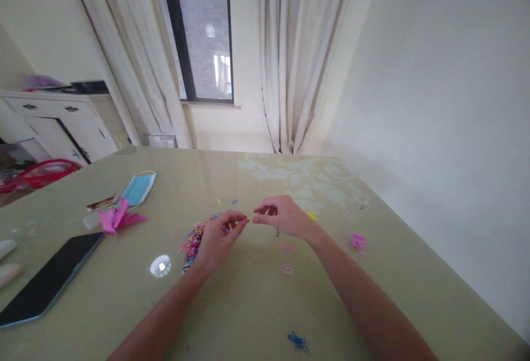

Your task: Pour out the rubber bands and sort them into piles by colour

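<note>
Over the middle of the table, my left hand (217, 239) pinches a small yellow rubber band (249, 218) between thumb and fingertips. My right hand (285, 216) meets it from the other side, its thumb and forefinger closed on the band's other end. A heap of multicoloured rubber bands (191, 245) lies beside and partly behind my left hand. Yellow bands (312, 216) rest just beyond my right wrist. Pink bands (287, 269) lie on the table below my hands, and a cluster of blue bands (297, 341) is near the front.
A pink roll-like bundle (358, 241) sits on the right. To the left are a blue face mask (139, 189), a pink folded-paper shape (120, 218), a dark tablet-like device (49, 278) and a bright round reflection (160, 266). A wall borders the glossy table (414, 300) on the right.
</note>
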{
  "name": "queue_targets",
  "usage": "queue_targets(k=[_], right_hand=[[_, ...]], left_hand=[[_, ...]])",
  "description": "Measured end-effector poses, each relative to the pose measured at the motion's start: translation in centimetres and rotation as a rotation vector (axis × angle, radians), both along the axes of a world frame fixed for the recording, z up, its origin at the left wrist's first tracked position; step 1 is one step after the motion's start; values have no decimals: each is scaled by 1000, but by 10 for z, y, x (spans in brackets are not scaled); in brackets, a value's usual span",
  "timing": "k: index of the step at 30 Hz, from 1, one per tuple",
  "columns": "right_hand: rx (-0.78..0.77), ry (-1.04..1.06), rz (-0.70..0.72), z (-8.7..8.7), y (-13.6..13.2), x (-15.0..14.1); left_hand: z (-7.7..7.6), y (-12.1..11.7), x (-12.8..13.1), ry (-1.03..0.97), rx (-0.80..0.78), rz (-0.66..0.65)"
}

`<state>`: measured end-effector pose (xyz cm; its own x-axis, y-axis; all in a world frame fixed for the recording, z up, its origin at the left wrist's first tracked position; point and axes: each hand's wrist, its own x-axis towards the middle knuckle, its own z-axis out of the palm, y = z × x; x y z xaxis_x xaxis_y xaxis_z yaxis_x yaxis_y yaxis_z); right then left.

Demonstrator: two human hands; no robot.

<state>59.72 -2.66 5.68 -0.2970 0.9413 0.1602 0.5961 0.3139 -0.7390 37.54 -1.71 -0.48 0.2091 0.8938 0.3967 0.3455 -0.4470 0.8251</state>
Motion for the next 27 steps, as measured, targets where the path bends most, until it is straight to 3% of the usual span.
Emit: queue_targets(k=[4,8,12,17,21,27], right_hand=[[-2,-16,32,5,-9,-11],[118,-30,11,17,-15,-9],[245,30,22,45,-36,-9],[411,80,66,83,-84,-11],[543,60,78,103,-120,-11],[643,32,24,116,-154,-9]], left_hand=[[2,-1,0,-10,3,-13],[3,-1,-1,19,1,-45],[1,3,-8,346,65,19],[-4,10,-19,777,79,17],[-1,11,-21,892,44,-30],[3,6,-14,938,86,15]])
